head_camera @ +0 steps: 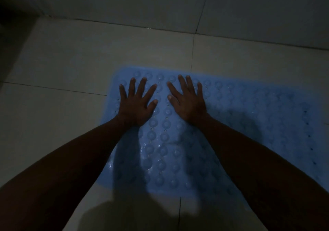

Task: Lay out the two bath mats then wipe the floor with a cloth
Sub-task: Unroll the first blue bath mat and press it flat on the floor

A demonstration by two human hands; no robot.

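A light blue bath mat [249, 117] with round bumps and small holes lies flat on the pale tiled floor [62, 67]. It runs from the middle of the view off to the right. My left hand [136, 104] presses flat on the mat near its far left corner, fingers spread and straight. My right hand [187, 102] presses flat beside it, also spread. Water drops shine on the mat between my forearms. No second mat or cloth is in view.
A tiled wall [160, 1] rises just beyond the mat's far edge. Bare floor tiles lie to the left and in front of the mat. The far left corner is dark. The light is dim.
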